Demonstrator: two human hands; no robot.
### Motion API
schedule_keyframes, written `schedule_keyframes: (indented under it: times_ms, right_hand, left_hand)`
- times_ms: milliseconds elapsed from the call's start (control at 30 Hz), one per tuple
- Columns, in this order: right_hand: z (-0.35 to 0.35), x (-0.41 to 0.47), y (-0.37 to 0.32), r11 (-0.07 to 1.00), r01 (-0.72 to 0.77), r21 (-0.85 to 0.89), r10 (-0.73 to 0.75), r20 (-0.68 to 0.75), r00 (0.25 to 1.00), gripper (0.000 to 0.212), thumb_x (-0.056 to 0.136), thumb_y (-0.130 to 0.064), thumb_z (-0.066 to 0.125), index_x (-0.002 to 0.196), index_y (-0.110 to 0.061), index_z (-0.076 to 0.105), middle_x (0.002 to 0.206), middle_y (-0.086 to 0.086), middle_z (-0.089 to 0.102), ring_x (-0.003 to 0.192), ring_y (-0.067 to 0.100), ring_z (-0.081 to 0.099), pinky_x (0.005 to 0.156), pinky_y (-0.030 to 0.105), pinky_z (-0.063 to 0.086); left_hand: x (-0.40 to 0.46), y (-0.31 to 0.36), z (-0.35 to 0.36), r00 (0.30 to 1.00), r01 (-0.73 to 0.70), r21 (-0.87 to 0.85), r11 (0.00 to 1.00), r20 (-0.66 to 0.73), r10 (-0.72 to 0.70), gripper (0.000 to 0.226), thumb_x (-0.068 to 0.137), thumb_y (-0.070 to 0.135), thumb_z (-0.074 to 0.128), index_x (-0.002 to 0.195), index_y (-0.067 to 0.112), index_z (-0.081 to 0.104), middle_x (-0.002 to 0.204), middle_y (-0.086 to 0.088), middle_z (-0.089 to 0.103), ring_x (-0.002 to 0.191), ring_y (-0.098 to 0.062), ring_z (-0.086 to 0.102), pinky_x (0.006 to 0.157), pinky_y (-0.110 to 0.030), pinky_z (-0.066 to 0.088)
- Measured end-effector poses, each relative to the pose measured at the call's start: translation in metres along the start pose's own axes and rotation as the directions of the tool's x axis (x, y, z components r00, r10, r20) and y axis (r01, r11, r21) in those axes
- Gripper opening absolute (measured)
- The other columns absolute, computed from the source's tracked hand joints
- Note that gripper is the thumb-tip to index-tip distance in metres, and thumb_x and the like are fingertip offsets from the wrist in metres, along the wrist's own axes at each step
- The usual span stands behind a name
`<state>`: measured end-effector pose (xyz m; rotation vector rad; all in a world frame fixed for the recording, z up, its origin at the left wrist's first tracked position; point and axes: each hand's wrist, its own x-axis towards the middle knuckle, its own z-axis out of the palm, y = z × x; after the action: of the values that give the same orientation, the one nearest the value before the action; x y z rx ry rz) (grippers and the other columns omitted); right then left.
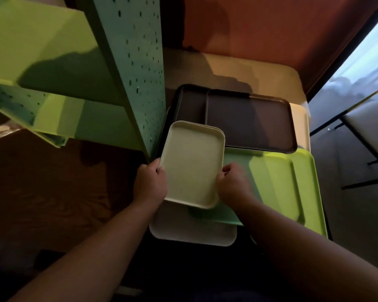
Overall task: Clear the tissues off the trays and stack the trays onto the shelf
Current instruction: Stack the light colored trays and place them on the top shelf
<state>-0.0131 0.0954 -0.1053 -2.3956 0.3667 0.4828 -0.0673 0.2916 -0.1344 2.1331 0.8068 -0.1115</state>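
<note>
A small cream tray (192, 164) is held above the table, with a second cream rim showing just under its far edge. My left hand (150, 182) grips its left edge and my right hand (232, 184) grips its right edge. Below it lie a white tray (183, 232), a large green tray (282, 184), a brown tray (249, 125) and a darker tray (190, 103). The green metal shelf (59, 62) stands to the left, its shelf boards bare. I see no tissues on the trays.
The perforated green shelf upright (138, 68) stands close to the tray's left edge. A white table (260, 70) carries the trays against a reddish wall. A folding chair (362, 127) stands at the right, and dark wood floor lies at the left.
</note>
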Motion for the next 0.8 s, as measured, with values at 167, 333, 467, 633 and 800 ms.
schedule_keyframes:
  times_ms: [167,333,467,633,800]
  right_hand:
    - [0.007,0.003,-0.001,0.997,-0.072,0.022,0.068,0.149,0.987,0.021,0.103,-0.029,0.055,0.118,-0.014,0.06,0.106,0.008,0.063,0.1,0.03,0.064,0.09,0.046,0.057]
    - [0.001,0.005,-0.004,0.997,-0.037,0.073,0.028,0.122,0.992,0.033,0.107,-0.034,0.044,0.114,-0.009,0.063,0.109,0.015,0.068,0.097,0.031,0.063,0.085,0.043,0.054]
    - [-0.032,0.013,0.001,0.995,0.061,0.078,-0.075,0.184,0.98,0.03,0.107,-0.034,0.045,0.11,-0.012,0.066,0.102,0.014,0.07,0.093,0.03,0.067,0.087,0.049,0.058]
    - [-0.111,0.025,0.013,0.964,0.245,-0.102,-0.177,0.438,0.881,0.028,0.109,-0.034,0.048,0.103,-0.023,0.073,0.095,0.001,0.074,0.088,0.022,0.07,0.081,0.039,0.057]
    - [-0.146,0.034,0.03,0.972,0.228,-0.064,-0.171,0.473,0.864,0.028,0.107,-0.037,0.052,0.109,-0.024,0.076,0.103,0.002,0.076,0.097,0.02,0.074,0.09,0.04,0.06]
  left_hand:
    - [0.004,0.002,-0.002,1.0,-0.014,0.063,0.998,-0.017,0.015,0.044,0.104,0.022,0.045,0.145,0.017,0.057,0.122,-0.022,0.058,0.108,-0.038,0.059,0.092,-0.036,0.046]
    - [0.001,0.012,-0.007,1.0,-0.004,0.034,0.999,0.017,0.004,0.035,0.101,0.027,0.049,0.126,0.013,0.069,0.116,-0.015,0.055,0.106,-0.036,0.059,0.089,-0.034,0.047]
    - [-0.006,0.034,-0.012,1.0,-0.012,-0.063,0.998,0.025,0.014,0.054,0.097,0.027,0.056,0.148,0.012,0.049,0.139,-0.011,0.047,0.122,-0.026,0.054,0.097,-0.031,0.04]
    - [-0.007,0.07,-0.01,1.0,-0.014,-0.324,0.946,-0.018,0.008,0.072,0.095,0.026,0.062,0.157,0.015,0.029,0.133,0.001,0.052,0.114,-0.017,0.056,0.092,-0.029,0.044]
    - [0.0,0.085,0.009,0.99,-0.068,-0.164,0.984,0.108,0.087,0.032,0.099,0.026,0.058,0.126,0.014,0.068,0.108,-0.004,0.074,0.093,-0.02,0.067,0.079,-0.028,0.05]
